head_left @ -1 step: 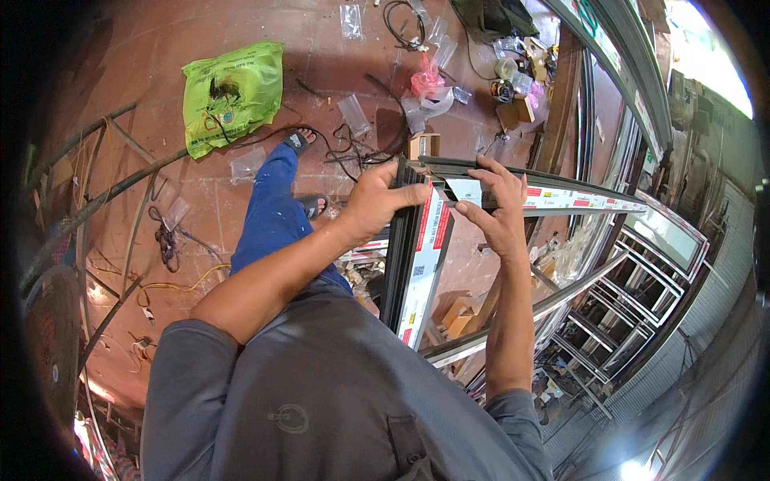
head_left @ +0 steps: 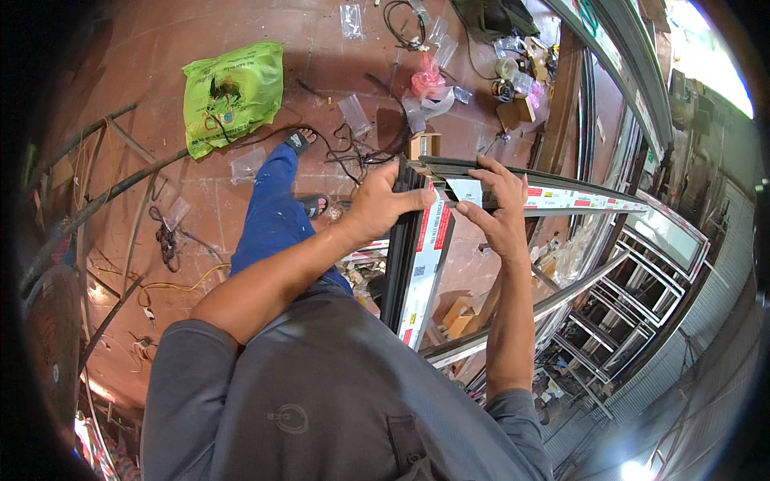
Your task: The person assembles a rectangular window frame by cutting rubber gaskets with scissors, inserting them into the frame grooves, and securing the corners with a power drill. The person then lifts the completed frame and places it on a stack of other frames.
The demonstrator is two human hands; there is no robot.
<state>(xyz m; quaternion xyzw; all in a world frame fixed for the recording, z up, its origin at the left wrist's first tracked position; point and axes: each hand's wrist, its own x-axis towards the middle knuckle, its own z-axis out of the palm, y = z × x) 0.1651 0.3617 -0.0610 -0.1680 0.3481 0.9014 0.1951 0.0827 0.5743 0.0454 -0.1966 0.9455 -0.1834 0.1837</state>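
In the head view, the hands are apart on two dark framing profiles that meet at a corner in front of the chest. The left hand [head_left: 383,204] clamps the end of the film-covered upright profile [head_left: 419,268], thumb across its face. The right hand [head_left: 501,207] grips the crosswise profile [head_left: 573,200] just beside the corner. A green plastic bag [head_left: 233,98] lies on the tiled floor [head_left: 160,68].

A green plastic bag [head_left: 255,84] lies on the reddish floor [head_left: 152,88] here. Right of that bag I spot a clear pouch [head_left: 350,22] and, farther off, a crumpled pink plastic [head_left: 427,78]; this side of the green one, a dark cable [head_left: 168,247] and yellow cord [head_left: 188,288].
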